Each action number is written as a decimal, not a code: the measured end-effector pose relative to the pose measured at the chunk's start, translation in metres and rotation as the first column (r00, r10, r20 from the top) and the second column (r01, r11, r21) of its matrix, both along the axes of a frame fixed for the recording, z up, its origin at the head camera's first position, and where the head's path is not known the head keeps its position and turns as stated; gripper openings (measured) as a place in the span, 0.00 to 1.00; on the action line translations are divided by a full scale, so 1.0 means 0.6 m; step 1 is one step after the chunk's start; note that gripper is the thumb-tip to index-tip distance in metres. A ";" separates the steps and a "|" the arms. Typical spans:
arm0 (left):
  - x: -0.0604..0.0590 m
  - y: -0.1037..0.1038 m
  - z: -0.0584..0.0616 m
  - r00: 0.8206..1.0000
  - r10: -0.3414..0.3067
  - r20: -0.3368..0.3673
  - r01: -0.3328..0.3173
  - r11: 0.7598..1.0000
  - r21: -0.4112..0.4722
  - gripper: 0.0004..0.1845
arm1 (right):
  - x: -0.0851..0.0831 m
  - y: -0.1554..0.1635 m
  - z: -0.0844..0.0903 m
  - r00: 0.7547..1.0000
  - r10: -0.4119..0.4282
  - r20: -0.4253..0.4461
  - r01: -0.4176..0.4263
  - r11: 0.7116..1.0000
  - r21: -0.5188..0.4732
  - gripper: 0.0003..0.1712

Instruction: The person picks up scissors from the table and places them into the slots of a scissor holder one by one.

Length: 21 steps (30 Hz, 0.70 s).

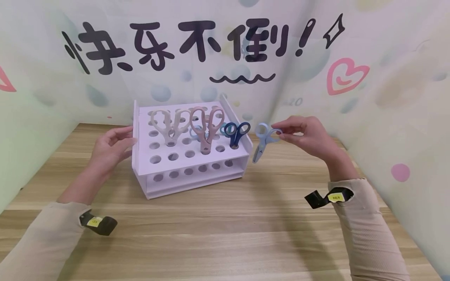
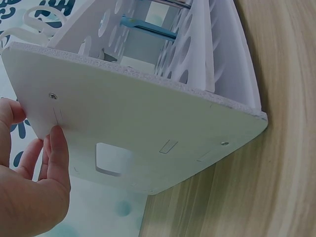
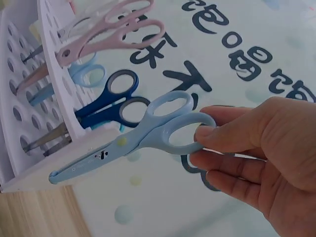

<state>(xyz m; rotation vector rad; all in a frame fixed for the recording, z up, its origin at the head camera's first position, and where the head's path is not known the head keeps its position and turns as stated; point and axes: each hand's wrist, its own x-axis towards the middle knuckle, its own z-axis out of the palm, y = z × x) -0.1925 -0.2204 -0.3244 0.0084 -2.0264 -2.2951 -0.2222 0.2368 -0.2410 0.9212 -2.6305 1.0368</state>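
My right hand [image 1: 306, 134] pinches one handle loop of light blue scissors [image 3: 148, 131] between thumb and fingers. They hang to the right of a white rack [image 1: 165, 160], blades slanting down and left. The left hand [image 1: 109, 148] rests its fingertips on the rack's left side panel [image 2: 128, 123], near its edge. Upright in the rack's holes stand white scissors [image 1: 171, 132], pink scissors [image 1: 206, 142] and dark blue scissors [image 1: 236, 134]. Behind these, partly hidden, are another light blue pair [image 3: 88, 74] and a teal pair [image 1: 225, 128].
The rack stands on a wood-grain table [image 1: 197, 234], its two tiers pierced with rows of round holes. A patterned backdrop [image 1: 299, 89] with large black characters rises close behind it and along both sides. Each sleeve has a black strap [image 1: 100, 224] at the wrist.
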 end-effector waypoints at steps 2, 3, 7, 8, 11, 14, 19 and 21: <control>0.001 -0.002 0.000 1.000 0.004 -0.001 -0.004 1.000 0.005 0.14 | 0.003 -0.008 0.008 0.998 0.047 -0.048 -0.046 0.999 0.007 0.16; 0.001 -0.003 0.000 1.000 0.005 -0.003 -0.005 1.000 0.009 0.14 | 0.004 -0.012 0.012 0.995 0.068 -0.071 -0.067 0.998 0.011 0.16; 0.002 -0.007 0.000 1.000 -0.002 -0.012 0.002 1.000 0.028 0.14 | 0.008 -0.027 0.030 0.983 0.120 -0.140 -0.116 0.993 0.037 0.16; 0.002 -0.007 0.000 1.000 -0.002 -0.014 0.003 0.999 0.032 0.14 | 0.008 -0.031 0.035 0.980 0.126 -0.155 -0.120 0.992 0.046 0.16; 0.001 -0.006 0.001 1.000 -0.003 -0.015 0.003 0.999 0.032 0.14 | 0.013 -0.043 0.052 0.972 0.138 -0.189 -0.129 0.990 0.062 0.17; 0.000 -0.005 0.001 1.000 -0.004 -0.013 0.004 1.000 0.023 0.14 | 0.019 -0.058 0.065 0.963 0.146 -0.225 -0.136 0.989 0.060 0.17; -0.002 -0.003 -0.001 1.000 -0.005 -0.009 0.005 1.000 0.007 0.14 | 0.024 -0.095 0.074 0.956 0.192 -0.224 -0.193 0.981 0.021 0.16; -0.002 -0.002 -0.004 1.000 -0.006 -0.001 0.006 1.000 0.006 0.14 | 0.025 -0.110 0.073 0.956 0.222 -0.191 -0.225 0.974 0.011 0.16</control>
